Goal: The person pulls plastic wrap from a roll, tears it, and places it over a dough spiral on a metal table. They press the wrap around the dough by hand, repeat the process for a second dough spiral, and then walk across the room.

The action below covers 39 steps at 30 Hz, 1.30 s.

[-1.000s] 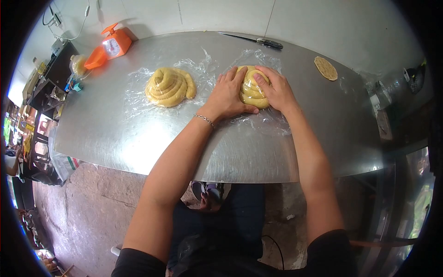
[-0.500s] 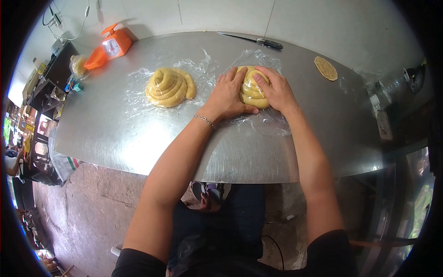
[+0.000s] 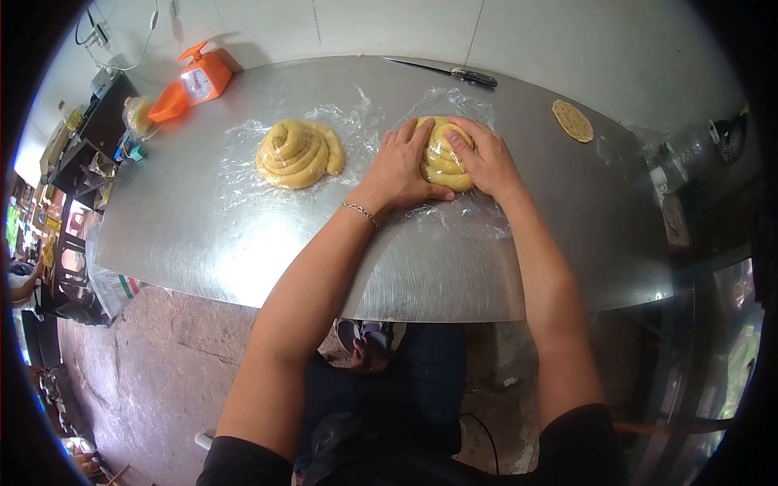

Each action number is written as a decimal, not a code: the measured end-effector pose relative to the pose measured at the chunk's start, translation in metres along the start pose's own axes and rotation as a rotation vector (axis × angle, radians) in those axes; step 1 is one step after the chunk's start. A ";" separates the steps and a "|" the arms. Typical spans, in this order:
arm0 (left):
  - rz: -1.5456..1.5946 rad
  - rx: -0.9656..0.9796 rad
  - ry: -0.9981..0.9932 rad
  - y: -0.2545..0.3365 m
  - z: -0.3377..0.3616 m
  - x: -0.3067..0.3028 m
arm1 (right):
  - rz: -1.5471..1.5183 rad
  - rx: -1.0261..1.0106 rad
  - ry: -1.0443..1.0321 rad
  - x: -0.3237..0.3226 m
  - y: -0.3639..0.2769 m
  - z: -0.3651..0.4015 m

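A coiled mound of yellow dough (image 3: 444,158) sits on the metal table with clear plastic film over it. My left hand (image 3: 401,166) cups its left side, thumb along the near edge. On the right side my right hand (image 3: 489,158) presses against it, thumb lying on top of the coil. Both hands are closed round the mound, and their fingertips at the far side are partly hidden. Crumpled plastic film (image 3: 462,217) spreads out beneath. To the left rests a second dough coil (image 3: 298,154), also in plastic film, with no hand on it.
An orange kitchen scale (image 3: 203,78) with an orange pan stands at the back left. A knife (image 3: 446,73) lies along the table's back edge by the wall. A flat round disc (image 3: 573,121) rests at the back right. The steel table (image 3: 438,287) has a curved front edge.
Both hands stay round the dough in nearly the same position. No clear movement shows on the table.
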State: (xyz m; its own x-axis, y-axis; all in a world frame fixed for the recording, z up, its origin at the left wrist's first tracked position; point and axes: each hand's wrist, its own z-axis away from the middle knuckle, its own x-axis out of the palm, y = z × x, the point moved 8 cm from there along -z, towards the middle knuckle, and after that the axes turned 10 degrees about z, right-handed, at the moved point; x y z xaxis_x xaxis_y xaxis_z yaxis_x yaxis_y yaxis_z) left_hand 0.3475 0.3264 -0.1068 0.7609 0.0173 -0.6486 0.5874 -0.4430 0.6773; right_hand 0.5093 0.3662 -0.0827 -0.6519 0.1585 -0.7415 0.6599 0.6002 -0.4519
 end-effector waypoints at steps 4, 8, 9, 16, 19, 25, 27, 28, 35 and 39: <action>-0.012 0.000 -0.001 0.001 0.000 -0.001 | 0.003 0.010 -0.003 0.001 0.001 0.000; -0.010 -0.005 0.000 0.001 0.000 -0.001 | 0.013 0.007 -0.002 0.002 0.003 0.000; -0.009 -0.006 0.000 0.002 0.000 -0.001 | 0.014 0.007 -0.002 0.002 0.003 0.000; -0.001 -0.012 0.000 0.002 0.001 -0.001 | -0.008 0.002 -0.004 0.000 0.000 0.000; -0.004 -0.014 -0.002 0.001 0.001 -0.001 | -0.001 0.000 0.000 0.001 0.001 0.000; 0.009 -0.009 -0.005 0.000 0.001 0.000 | -0.009 0.020 -0.011 0.000 -0.001 0.000; 0.007 -0.009 -0.007 0.000 0.001 0.000 | -0.008 0.008 -0.001 0.000 -0.001 0.000; 0.002 -0.006 -0.006 0.000 0.000 0.000 | -0.007 0.001 0.004 0.000 -0.001 0.000; -0.018 0.006 0.004 0.000 0.001 0.000 | -0.012 0.009 -0.005 -0.001 -0.002 0.000; -0.013 0.008 0.008 0.000 0.001 0.000 | -0.011 0.004 -0.003 0.000 0.000 0.000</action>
State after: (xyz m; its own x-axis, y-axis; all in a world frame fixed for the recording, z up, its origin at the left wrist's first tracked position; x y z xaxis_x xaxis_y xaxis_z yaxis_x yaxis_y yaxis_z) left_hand 0.3472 0.3257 -0.1065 0.7554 0.0305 -0.6545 0.5951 -0.4500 0.6659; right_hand 0.5091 0.3665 -0.0824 -0.6578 0.1496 -0.7382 0.6544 0.5989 -0.4617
